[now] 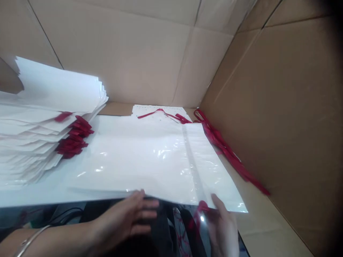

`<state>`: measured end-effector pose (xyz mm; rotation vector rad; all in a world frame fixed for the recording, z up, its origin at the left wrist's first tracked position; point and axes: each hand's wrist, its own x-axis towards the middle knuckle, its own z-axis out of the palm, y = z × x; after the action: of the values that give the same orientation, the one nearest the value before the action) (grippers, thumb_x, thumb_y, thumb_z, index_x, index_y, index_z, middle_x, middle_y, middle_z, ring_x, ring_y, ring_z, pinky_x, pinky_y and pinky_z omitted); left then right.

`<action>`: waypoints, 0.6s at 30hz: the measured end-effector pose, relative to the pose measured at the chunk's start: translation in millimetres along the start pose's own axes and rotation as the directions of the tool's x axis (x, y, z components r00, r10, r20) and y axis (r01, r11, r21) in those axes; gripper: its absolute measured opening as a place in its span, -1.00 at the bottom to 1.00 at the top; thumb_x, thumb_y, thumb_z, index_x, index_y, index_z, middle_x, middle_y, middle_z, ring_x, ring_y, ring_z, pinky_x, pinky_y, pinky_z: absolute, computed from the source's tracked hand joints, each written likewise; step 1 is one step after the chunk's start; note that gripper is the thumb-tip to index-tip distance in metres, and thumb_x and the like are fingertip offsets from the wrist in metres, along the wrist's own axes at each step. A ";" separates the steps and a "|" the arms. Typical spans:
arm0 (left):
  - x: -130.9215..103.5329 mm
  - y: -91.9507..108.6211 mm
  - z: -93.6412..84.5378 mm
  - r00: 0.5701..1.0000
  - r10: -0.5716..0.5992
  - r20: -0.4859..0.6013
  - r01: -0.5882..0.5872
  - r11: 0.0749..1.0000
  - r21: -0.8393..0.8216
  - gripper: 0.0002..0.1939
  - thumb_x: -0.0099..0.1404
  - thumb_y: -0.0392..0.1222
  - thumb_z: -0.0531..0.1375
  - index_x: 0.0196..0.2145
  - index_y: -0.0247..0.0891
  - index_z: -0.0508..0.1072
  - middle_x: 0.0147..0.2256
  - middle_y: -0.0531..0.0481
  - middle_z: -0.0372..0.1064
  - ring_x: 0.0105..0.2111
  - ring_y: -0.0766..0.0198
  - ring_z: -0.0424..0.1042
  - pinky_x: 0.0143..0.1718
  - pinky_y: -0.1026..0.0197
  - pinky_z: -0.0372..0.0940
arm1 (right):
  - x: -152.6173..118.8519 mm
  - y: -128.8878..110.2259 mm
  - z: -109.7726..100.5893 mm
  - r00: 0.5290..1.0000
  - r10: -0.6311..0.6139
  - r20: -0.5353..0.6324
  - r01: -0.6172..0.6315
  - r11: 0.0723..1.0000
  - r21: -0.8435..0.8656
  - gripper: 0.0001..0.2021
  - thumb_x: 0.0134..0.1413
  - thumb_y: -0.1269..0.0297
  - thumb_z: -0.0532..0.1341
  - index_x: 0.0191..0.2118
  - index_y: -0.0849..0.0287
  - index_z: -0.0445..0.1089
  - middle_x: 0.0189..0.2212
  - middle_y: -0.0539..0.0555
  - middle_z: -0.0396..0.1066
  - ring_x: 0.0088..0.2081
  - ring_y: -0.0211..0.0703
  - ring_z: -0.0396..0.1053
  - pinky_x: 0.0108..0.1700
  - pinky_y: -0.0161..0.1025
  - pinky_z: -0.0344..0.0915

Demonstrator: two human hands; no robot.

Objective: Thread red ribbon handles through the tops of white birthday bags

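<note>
A glossy white bag-like sheet [144, 157] lies flat on the white work surface, with a greyish see-through strip across its right part. My left hand [134, 216] is at its near edge, thumb up against the edge and fingers apart, holding nothing. At the near right edge my right hand [223, 228] has its thumb over the sheet and its blurred fingers below, gripping the edge. Just left of that thumb, a red ribbon piece [203, 206] shows at the edge; whether the hand touches it I cannot tell.
On the left stands a pile of white sheets [29, 142] with red ribbon ends [73, 139]. Behind the glossy sheet lies a white card [150, 110] with red ribbon. Loose red ribbons [230, 153] run along the right cardboard wall [281, 107]. Another cardboard wall [139, 53] closes the back.
</note>
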<state>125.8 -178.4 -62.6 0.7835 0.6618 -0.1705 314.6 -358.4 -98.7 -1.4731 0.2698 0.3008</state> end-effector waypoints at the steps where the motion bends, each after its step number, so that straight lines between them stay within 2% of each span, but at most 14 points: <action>1: 3.6 3.0 5.3 0.999 0.025 -0.043 -0.026 0.999 -0.028 -0.55 0.23 0.20 0.10 -0.13 -0.19 0.46 0.01 -0.12 0.33 0.06 0.04 0.29 0.04 0.03 0.28 | -8.4 -0.4 -0.3 1.000 0.003 0.018 -0.004 0.996 0.091 -0.38 -0.22 0.07 0.32 0.01 0.23 0.30 -0.17 0.11 0.44 -0.16 -0.03 0.42 -0.21 -0.24 0.41; 3: 13.5 13.5 8.0 0.974 0.139 -0.177 -0.146 0.989 -0.024 -0.55 0.28 0.14 0.06 -0.02 -0.19 0.37 0.06 -0.13 0.28 0.07 0.03 0.28 0.00 0.01 0.33 | -20.4 2.3 -6.9 0.995 0.055 0.081 -0.070 0.978 0.199 -0.38 -0.28 0.18 0.40 0.00 0.20 0.30 -0.20 0.05 0.46 -0.21 -0.10 0.44 -0.21 -0.29 0.42; 4: 18.9 19.6 6.0 0.952 0.188 -0.242 -0.196 0.981 -0.007 -0.57 0.31 0.08 0.04 0.02 -0.20 0.34 0.06 -0.14 0.28 0.05 0.03 0.30 -0.03 0.02 0.35 | -24.0 5.2 -12.1 0.985 0.111 0.130 -0.133 0.976 0.174 -0.43 -0.28 0.20 0.41 -0.06 0.23 0.35 -0.28 0.06 0.49 -0.28 -0.12 0.46 -0.24 -0.30 0.42; 6: 28.3 30.4 -1.5 0.890 0.291 -0.350 -0.284 0.956 0.074 -0.61 0.32 -0.09 0.02 0.06 -0.22 0.29 0.03 -0.13 0.31 0.02 0.05 0.33 -0.07 0.06 0.38 | -27.7 12.3 -22.9 0.930 0.241 0.278 -0.270 0.960 0.071 -0.57 -0.25 0.19 0.42 -0.22 0.32 0.42 -0.44 0.11 0.50 -0.40 -0.12 0.46 -0.31 -0.30 0.42; 8: 32.9 38.0 -9.5 0.829 0.389 -0.401 -0.341 0.921 0.187 -0.61 0.26 -0.20 0.06 0.05 -0.27 0.30 0.01 -0.13 0.34 0.01 0.04 0.34 -0.08 0.10 0.39 | -29.4 18.1 -30.5 0.876 0.295 0.383 -0.327 0.945 0.020 -0.65 -0.25 0.17 0.42 -0.37 0.35 0.45 -0.52 0.14 0.49 -0.46 -0.11 0.44 -0.36 -0.29 0.41; 11: 29.1 48.4 -18.0 0.792 0.484 -0.371 -0.378 0.867 0.324 -0.55 0.15 -0.14 0.18 0.00 -0.31 0.34 -0.04 -0.16 0.38 -0.03 -0.03 0.37 -0.09 0.06 0.39 | -32.9 19.7 -32.9 0.868 0.302 0.394 -0.357 0.931 0.073 -0.67 -0.27 0.15 0.43 -0.46 0.34 0.44 -0.50 0.14 0.50 -0.47 -0.13 0.43 -0.36 -0.29 0.40; 12: 25.2 54.2 -20.5 0.767 0.535 -0.355 -0.408 0.833 0.372 -0.52 0.11 -0.10 0.22 -0.01 -0.31 0.36 -0.05 -0.16 0.39 -0.04 -0.05 0.37 -0.08 0.04 0.39 | -34.9 18.8 -31.3 0.865 0.304 0.400 -0.364 0.928 0.080 -0.67 -0.27 0.15 0.43 -0.46 0.34 0.44 -0.50 0.14 0.50 -0.47 -0.14 0.43 -0.36 -0.30 0.39; 13: 20.2 62.1 -23.2 0.728 0.598 -0.336 -0.446 0.785 0.430 -0.49 0.06 -0.08 0.26 -0.04 -0.33 0.38 -0.07 -0.17 0.40 -0.05 -0.08 0.38 -0.07 0.02 0.37 | -37.4 17.6 -28.6 0.860 0.291 0.419 -0.354 0.932 0.080 -0.67 -0.25 0.15 0.42 -0.42 0.33 0.44 -0.50 0.13 0.50 -0.47 -0.15 0.43 -0.36 -0.30 0.38; 15: 7.1 85.5 -30.8 0.621 0.737 -0.269 -0.533 0.647 0.545 -0.46 -0.02 -0.06 0.31 -0.09 -0.36 0.42 -0.09 -0.17 0.41 -0.07 -0.11 0.38 -0.04 -0.02 0.34 | -43.8 16.5 -19.1 0.828 0.229 0.511 -0.302 0.951 0.064 -0.62 -0.19 0.14 0.40 -0.28 0.31 0.42 -0.52 0.12 0.48 -0.48 -0.16 0.42 -0.39 -0.32 0.36; 18: -18.8 139.5 -51.5 0.467 0.863 -0.190 -0.624 0.474 0.621 -0.46 -0.05 -0.11 0.32 -0.10 -0.40 0.42 -0.12 -0.16 0.42 -0.09 -0.10 0.38 -0.01 -0.05 0.30 | -54.6 21.4 3.7 0.730 0.184 0.658 -0.233 0.972 -0.014 -0.45 -0.17 0.03 0.37 -0.08 0.25 0.35 -0.54 0.08 0.46 -0.54 -0.15 0.40 -0.48 -0.30 0.32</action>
<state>138.6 -45.5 5.6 1.5892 0.6694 0.7999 256.0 -355.0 -98.7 -1.1780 -0.1307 0.9644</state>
